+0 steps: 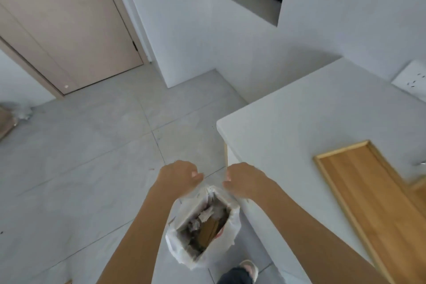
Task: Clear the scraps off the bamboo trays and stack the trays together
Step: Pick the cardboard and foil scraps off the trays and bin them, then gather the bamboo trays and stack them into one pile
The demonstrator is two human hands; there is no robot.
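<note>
where the floor [80,168] meets the worktop [311,108], a lined bin [202,226] of scraps [207,223] stands by a foot [250,268]. above it the left hand [178,175] and right hand [244,178] are both closed, each pinching thin clear plastic [213,176] stretched between them. to the right, a tray [368,191] lies on the worktop, a second beyond it. farther off stands a door [69,25].

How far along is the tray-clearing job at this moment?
Looks done: the bamboo tray on the white table shows no scraps on its visible part, and the lined bin on the floor already holds paper and cardboard waste. In hand: the left hand and right hand are closed above the bin, apparently pinching its clear liner. Left: stacking; a second tray is barely visible at the right edge.
</note>
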